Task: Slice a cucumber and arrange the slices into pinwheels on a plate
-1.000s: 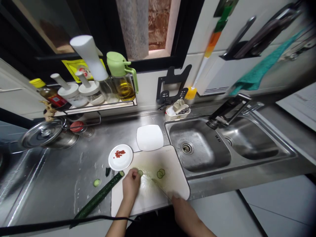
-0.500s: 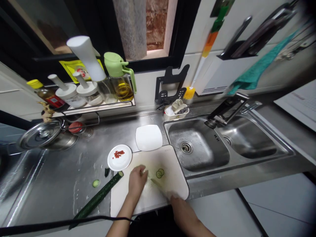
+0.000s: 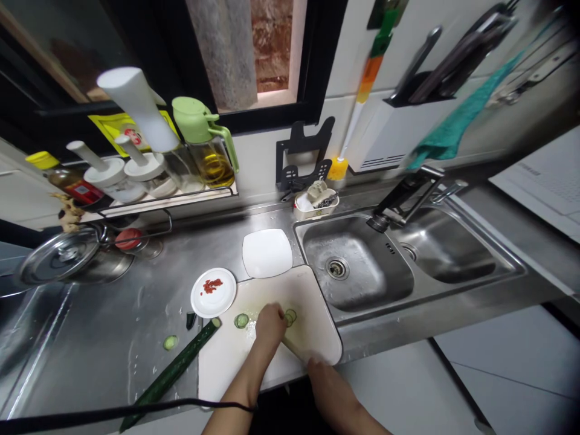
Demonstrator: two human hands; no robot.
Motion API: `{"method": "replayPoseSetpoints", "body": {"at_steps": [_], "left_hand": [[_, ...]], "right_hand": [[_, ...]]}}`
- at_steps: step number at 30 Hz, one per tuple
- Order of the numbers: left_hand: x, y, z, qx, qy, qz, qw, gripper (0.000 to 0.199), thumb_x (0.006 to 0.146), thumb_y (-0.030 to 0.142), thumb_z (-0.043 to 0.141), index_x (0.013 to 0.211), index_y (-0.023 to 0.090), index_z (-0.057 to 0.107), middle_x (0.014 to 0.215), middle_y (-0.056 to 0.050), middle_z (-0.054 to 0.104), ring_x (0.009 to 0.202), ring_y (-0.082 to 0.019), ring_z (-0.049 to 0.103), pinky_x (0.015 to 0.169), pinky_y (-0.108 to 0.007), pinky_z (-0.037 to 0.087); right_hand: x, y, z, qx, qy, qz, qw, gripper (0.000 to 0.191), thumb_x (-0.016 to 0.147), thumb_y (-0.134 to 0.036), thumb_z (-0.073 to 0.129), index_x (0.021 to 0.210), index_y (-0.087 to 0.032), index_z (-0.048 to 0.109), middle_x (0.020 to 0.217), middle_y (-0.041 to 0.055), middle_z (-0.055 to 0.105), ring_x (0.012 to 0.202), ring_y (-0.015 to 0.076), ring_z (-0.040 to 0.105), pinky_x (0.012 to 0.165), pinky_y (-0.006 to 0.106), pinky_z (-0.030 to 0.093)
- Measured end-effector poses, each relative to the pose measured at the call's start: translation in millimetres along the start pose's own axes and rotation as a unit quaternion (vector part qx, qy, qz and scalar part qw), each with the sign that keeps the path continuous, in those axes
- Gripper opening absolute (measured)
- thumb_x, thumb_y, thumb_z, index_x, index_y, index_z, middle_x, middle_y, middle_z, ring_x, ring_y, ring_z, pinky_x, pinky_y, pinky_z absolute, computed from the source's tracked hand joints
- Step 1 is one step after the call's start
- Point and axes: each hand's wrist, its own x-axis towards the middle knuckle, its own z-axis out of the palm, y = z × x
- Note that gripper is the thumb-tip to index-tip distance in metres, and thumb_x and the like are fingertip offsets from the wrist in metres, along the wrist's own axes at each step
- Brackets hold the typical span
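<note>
On the white cutting board (image 3: pixel 222 365), my left hand (image 3: pixel 270 325) has its fingers closed at some thin cucumber slices (image 3: pixel 290 316). My right hand (image 3: pixel 324 377) is wrapped round the handle of a knife (image 3: pixel 293 349), whose blade points left, its tip near my left hand. More cucumber slices (image 3: pixel 241 321) lie left of my left hand on the board. A long cucumber (image 3: pixel 174 367) with a cut end rests across the board's left edge. Beside it on the counter are a cut cucumber end (image 3: pixel 191 319) and a pale slice (image 3: pixel 170 342).
Behind the board are a round plate with red pieces (image 3: pixel 222 302) and a white square plate (image 3: pixel 267 253). A double sink (image 3: pixel 357 266) is at the right. A lidded pot (image 3: pixel 104 263) and a seasoning shelf (image 3: pixel 167 201) stand left. A black cable (image 3: pixel 136 409) crosses the lower left.
My left hand has moved right to the slices near the middle of the board, and slices now show to its left. My right hand still holds the knife. The view has shifted slightly.
</note>
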Motion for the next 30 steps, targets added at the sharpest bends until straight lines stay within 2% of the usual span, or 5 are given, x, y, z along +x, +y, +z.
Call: {"method": "replayPoseSetpoints", "body": {"at_steps": [7, 14, 23, 26, 30], "left_hand": [[-2, -4, 7.7, -0.055, 0.039, 0.043, 0.997, 0.012, 0.068, 0.009, 0.058, 0.071, 0.018, 0.065, 0.082, -0.004, 0.065, 0.075, -0.014, 0.058, 0.067, -0.023, 0.038], [-3, -7, 8.0, -0.123, 0.029, 0.082, 0.989, 0.011, 0.068, 0.008, 0.057, 0.069, 0.019, 0.061, 0.066, 0.003, 0.061, 0.064, -0.011, 0.053, 0.061, -0.021, 0.034], [-3, -45, 0.5, -0.158, 0.075, -0.004, 0.985, 0.012, 0.069, 0.01, 0.058, 0.077, 0.017, 0.063, 0.066, 0.002, 0.064, 0.061, -0.01, 0.056, 0.059, -0.02, 0.034], [-5, -57, -2.0, -0.169, 0.083, -0.022, 0.982, 0.004, 0.07, 0.015, 0.06, 0.071, 0.017, 0.063, 0.068, 0.0, 0.066, 0.064, -0.011, 0.059, 0.062, -0.02, 0.037], [-9, -61, -2.6, -0.169, 0.105, -0.028, 0.98, 0.007, 0.071, 0.018, 0.06, 0.066, 0.018, 0.065, 0.065, 0.001, 0.067, 0.065, -0.012, 0.059, 0.063, -0.021, 0.038]], "right_hand": [[-2, 1, -1, -0.011, 0.02, -0.015, 1.0, 0.044, 0.087, -0.005, 0.027, 0.115, -0.008, 0.06, 0.108, 0.0172, 0.066, 0.099, 0.0236, 0.064, 0.082, 0.03, 0.049], [-2, 3, 2, -0.021, 0.041, -0.024, 0.999, 0.043, 0.086, -0.005, 0.029, 0.115, -0.011, 0.06, 0.108, 0.016, 0.067, 0.097, 0.0222, 0.064, 0.08, 0.028, 0.048], [-8, 15, 0, -0.018, 0.024, -0.037, 0.999, 0.043, 0.084, -0.001, 0.026, 0.102, -0.012, 0.063, 0.098, 0.0146, 0.069, 0.087, 0.0222, 0.066, 0.07, 0.026, 0.047], [-6, 15, 2, -0.013, 0.044, -0.046, 0.998, 0.042, 0.083, 0.0, 0.028, 0.103, -0.011, 0.062, 0.095, 0.0151, 0.069, 0.087, 0.0221, 0.065, 0.07, 0.025, 0.046], [-1, 4, -4, -0.014, 0.046, -0.034, 0.998, 0.043, 0.083, -0.001, 0.028, 0.109, -0.01, 0.061, 0.098, 0.0164, 0.068, 0.09, 0.0232, 0.065, 0.073, 0.027, 0.048]]}}
